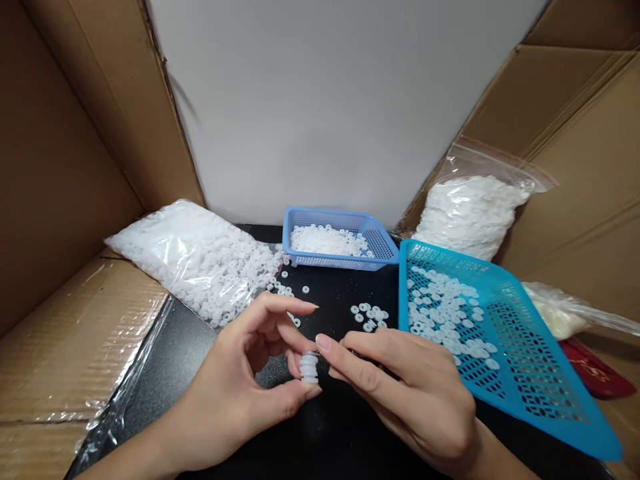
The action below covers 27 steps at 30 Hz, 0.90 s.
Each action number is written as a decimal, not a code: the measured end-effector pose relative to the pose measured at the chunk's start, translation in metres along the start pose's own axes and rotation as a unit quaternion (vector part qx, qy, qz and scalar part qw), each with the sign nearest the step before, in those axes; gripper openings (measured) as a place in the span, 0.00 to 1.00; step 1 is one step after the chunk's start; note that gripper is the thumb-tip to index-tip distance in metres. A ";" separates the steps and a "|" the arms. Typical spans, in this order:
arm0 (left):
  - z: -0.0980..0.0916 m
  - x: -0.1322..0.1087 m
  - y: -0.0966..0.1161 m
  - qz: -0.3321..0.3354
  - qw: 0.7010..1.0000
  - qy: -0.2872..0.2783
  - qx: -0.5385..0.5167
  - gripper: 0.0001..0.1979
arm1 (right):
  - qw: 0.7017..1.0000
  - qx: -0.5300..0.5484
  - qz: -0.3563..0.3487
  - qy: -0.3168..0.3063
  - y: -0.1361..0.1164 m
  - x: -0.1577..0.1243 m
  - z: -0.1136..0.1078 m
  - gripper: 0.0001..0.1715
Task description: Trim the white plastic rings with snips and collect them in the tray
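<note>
A short stack of white plastic rings (309, 368) is pinched upright between the thumb and a finger of my left hand (250, 367), whose index finger is raised apart. My right hand (405, 387) is closed just to the right, its fingertips reaching the top of the stack. A thin, dark sliver shows at those fingertips, but I cannot make out what it is. Beyond my hands, several loose white rings (369, 315) lie on the black table (330, 440).
A clear bag of white rings (200, 260) slumps at the left. Behind stands a blue basket (340, 261) with more rings. On the right, a turquoise basket (515, 400) holds scattered rings, near a zip bag of white pieces (470, 210). Cardboard walls (585, 220) enclose the sides.
</note>
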<state>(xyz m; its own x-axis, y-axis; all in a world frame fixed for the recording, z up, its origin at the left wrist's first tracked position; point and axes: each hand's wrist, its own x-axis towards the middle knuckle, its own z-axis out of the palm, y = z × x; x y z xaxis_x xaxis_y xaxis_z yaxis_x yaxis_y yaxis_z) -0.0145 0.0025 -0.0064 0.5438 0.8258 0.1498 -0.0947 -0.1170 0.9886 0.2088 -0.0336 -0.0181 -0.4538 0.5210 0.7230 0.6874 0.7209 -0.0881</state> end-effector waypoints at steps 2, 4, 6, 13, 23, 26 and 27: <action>0.001 0.000 0.002 -0.005 1.000 -0.006 0.000 0.26 | 1.000 0.002 -0.010 -0.005 0.001 0.000 0.000 0.17; 0.001 0.001 0.003 -0.005 1.000 -0.012 -0.001 0.26 | 1.000 0.004 -0.015 -0.002 0.002 -0.001 0.000 0.18; 0.001 0.001 0.003 -0.005 1.000 -0.017 -0.001 0.26 | 1.000 0.007 -0.014 0.010 0.001 -0.001 0.000 0.18; 0.000 -0.002 0.005 -0.023 0.999 -0.023 0.006 0.26 | 1.000 -0.011 -0.014 -0.019 0.000 -0.009 0.003 0.21; 0.001 -0.003 0.008 -0.045 0.999 -0.029 -0.005 0.26 | 0.999 -0.031 -0.021 -0.026 -0.004 -0.011 0.003 0.20; 0.001 -0.003 0.010 -0.053 0.998 -0.032 -0.008 0.26 | 0.999 -0.028 -0.024 -0.027 -0.003 -0.011 0.003 0.21; 0.000 -0.003 0.010 -0.055 0.998 -0.032 -0.010 0.26 | 0.999 -0.028 -0.024 -0.028 -0.003 -0.011 0.003 0.21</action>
<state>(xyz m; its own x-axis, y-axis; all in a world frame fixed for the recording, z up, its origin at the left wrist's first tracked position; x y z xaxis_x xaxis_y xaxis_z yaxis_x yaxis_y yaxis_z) -0.0169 -0.0018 0.0028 0.6033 0.7964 0.0412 -0.0472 -0.0159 0.9988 0.2101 -0.0400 -0.0284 -0.5169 0.5115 0.6864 0.6938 0.7200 -0.0140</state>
